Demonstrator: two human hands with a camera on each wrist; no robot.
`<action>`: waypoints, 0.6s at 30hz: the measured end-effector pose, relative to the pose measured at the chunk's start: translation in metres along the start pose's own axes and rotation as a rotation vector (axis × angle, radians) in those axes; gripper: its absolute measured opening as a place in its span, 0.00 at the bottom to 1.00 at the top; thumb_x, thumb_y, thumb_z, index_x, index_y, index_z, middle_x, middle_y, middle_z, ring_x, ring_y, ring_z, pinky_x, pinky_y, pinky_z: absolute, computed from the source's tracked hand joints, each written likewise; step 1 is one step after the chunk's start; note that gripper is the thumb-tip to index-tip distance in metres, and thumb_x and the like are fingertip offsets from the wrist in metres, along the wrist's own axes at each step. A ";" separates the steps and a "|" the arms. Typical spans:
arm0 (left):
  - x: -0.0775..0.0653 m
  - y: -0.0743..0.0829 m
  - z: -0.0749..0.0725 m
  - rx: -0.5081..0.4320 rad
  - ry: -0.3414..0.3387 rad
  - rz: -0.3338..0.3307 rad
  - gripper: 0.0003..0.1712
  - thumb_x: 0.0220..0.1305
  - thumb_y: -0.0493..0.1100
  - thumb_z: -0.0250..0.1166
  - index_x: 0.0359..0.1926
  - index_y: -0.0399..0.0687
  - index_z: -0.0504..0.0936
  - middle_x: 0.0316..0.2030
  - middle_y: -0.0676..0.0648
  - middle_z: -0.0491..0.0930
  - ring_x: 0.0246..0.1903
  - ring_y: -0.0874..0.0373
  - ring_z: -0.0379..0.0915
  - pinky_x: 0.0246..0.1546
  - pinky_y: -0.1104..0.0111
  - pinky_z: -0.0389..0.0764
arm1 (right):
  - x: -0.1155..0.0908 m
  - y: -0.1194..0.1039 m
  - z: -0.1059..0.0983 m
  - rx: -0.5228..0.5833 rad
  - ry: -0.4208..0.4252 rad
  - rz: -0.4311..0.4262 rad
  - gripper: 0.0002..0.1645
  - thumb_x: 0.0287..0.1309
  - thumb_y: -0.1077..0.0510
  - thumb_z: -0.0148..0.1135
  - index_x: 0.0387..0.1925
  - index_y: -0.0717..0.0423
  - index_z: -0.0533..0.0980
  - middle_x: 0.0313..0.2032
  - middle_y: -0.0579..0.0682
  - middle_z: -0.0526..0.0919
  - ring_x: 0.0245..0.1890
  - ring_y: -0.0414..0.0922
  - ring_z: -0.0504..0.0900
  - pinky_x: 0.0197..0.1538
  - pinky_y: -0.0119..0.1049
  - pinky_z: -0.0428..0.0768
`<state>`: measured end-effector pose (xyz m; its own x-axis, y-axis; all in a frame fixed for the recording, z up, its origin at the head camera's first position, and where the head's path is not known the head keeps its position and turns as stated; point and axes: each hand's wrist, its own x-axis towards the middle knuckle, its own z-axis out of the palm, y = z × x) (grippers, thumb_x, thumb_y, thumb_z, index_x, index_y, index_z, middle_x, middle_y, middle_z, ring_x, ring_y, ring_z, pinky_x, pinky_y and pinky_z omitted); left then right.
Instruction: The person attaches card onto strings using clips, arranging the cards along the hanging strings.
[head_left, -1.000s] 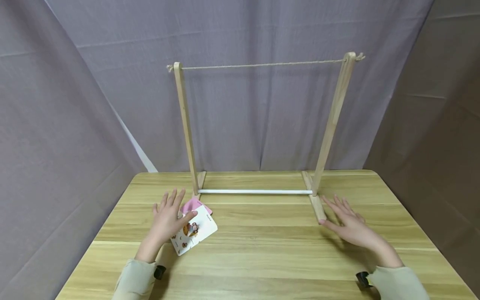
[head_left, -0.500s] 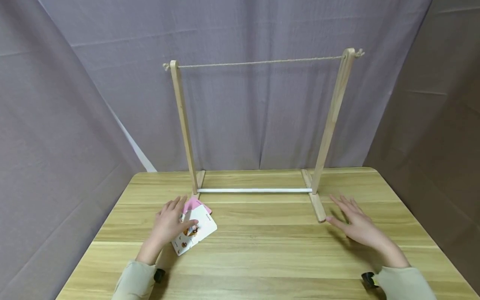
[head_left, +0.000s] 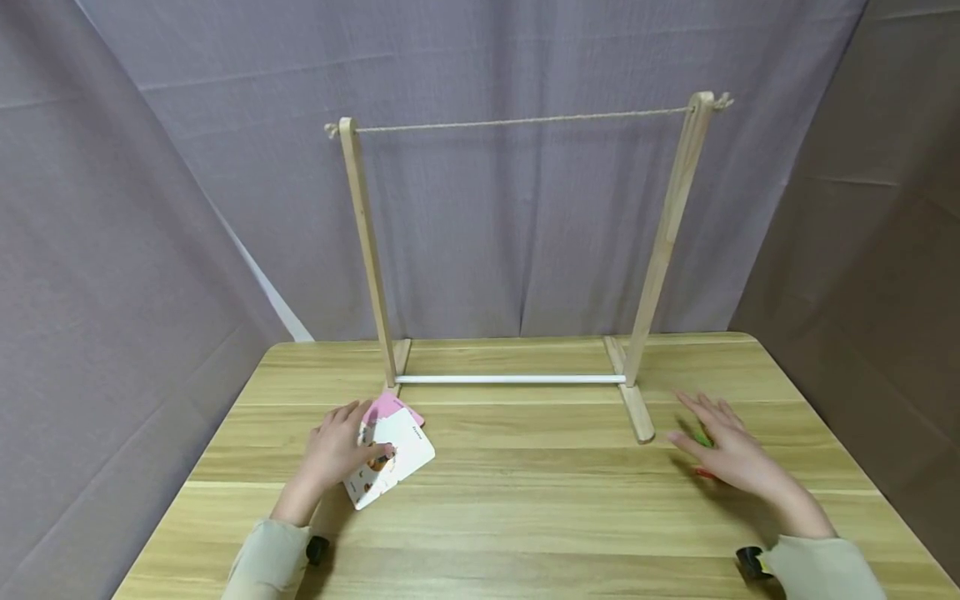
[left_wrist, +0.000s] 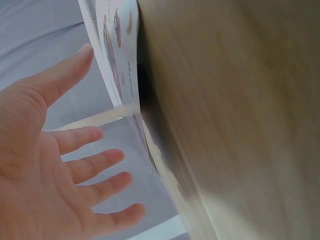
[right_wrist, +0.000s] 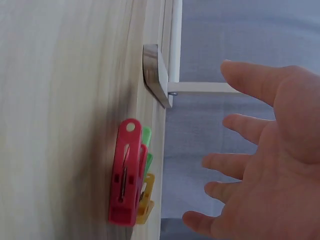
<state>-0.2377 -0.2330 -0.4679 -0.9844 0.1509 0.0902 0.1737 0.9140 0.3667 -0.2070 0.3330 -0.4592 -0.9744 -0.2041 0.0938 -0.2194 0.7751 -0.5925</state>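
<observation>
My left hand (head_left: 333, 450) is over a white card (head_left: 412, 454) with small printed pictures, its thumb across the card in the head view. In the left wrist view that hand (left_wrist: 55, 170) has its fingers spread, apart from the card (left_wrist: 122, 55). A pink card (head_left: 392, 405) lies partly under the white one. My right hand (head_left: 727, 454) hovers over a small group of plastic clothespins, mostly hidden from the head camera. In the right wrist view a red clothespin (right_wrist: 125, 175), green ones (right_wrist: 146, 135) and a yellow one (right_wrist: 145, 200) lie beside the loosely extended fingers, untouched.
A wooden stand rises at the back of the table, with a left post (head_left: 365, 242), a right post (head_left: 667, 242) and a string (head_left: 517, 122) tied between their tops. A white rod (head_left: 510, 380) joins the posts low down. Grey cloth (head_left: 525, 208) hangs behind.
My right hand has moved right, away from the stand's right foot; bits of green and red now show beneath it. The left hand's fingers have drawn closer together beside the cards.
</observation>
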 end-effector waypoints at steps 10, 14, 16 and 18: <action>0.003 -0.001 -0.002 -0.007 -0.021 -0.007 0.48 0.58 0.56 0.74 0.71 0.35 0.67 0.64 0.28 0.70 0.63 0.27 0.64 0.56 0.32 0.67 | -0.004 0.010 -0.015 0.048 0.021 0.001 0.46 0.72 0.47 0.57 0.77 0.67 0.48 0.71 0.82 0.46 0.69 0.81 0.33 0.60 0.82 0.38; 0.003 -0.002 -0.002 -0.024 -0.036 -0.013 0.47 0.57 0.55 0.75 0.70 0.33 0.68 0.62 0.27 0.71 0.61 0.28 0.66 0.55 0.34 0.69 | -0.007 0.013 -0.021 0.049 0.023 0.010 0.47 0.73 0.47 0.56 0.77 0.67 0.47 0.72 0.79 0.46 0.70 0.80 0.31 0.61 0.81 0.36; 0.003 -0.003 -0.002 -0.041 -0.048 -0.023 0.47 0.58 0.55 0.75 0.69 0.33 0.69 0.62 0.27 0.71 0.61 0.28 0.67 0.55 0.35 0.71 | -0.009 0.014 -0.023 0.043 0.024 0.017 0.47 0.73 0.47 0.56 0.77 0.67 0.46 0.72 0.79 0.46 0.70 0.80 0.31 0.62 0.80 0.36; 0.002 -0.003 -0.002 -0.058 -0.056 -0.028 0.45 0.58 0.55 0.74 0.68 0.33 0.70 0.62 0.27 0.71 0.60 0.30 0.68 0.55 0.37 0.72 | -0.010 0.016 -0.025 0.041 0.025 0.027 0.47 0.74 0.47 0.55 0.77 0.68 0.46 0.71 0.80 0.45 0.70 0.80 0.31 0.61 0.81 0.37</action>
<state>-0.2405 -0.2363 -0.4671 -0.9886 0.1481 0.0284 0.1462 0.8949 0.4215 -0.2019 0.3622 -0.4494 -0.9809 -0.1684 0.0972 -0.1918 0.7550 -0.6271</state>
